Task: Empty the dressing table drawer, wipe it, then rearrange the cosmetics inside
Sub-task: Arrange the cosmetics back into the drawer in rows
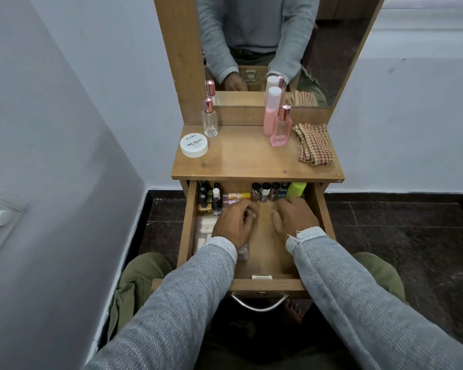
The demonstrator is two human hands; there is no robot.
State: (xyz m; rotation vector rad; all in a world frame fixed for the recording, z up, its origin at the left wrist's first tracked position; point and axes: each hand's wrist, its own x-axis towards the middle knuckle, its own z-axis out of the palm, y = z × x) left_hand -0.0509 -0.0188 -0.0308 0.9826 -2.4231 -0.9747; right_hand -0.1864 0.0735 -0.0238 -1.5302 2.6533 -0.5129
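The wooden drawer [189, 225] is pulled out under the dressing table top [251, 161]. Both hands are inside it. My left hand [235, 222] rests near the drawer's middle, fingers curled beside an orange and pink tube [237, 196]; whether it grips anything I cannot tell. My right hand [294, 218] lies palm down, fingers spread, just in front of a green bottle [296, 189] and a row of dark nail polish bottles [269, 192]. More small bottles [210, 200] stand at the back left. A pale packet [205, 232] lies along the left side, partly under my left wrist.
On the table top stand a white nail polish remover jar [194, 146], a clear perfume bottle [209, 118], a pink spray bottle [271, 113], a pink perfume bottle [281, 126] and a checked cloth [314, 144]. A mirror [265, 49] rises behind. A wall closes the left side.
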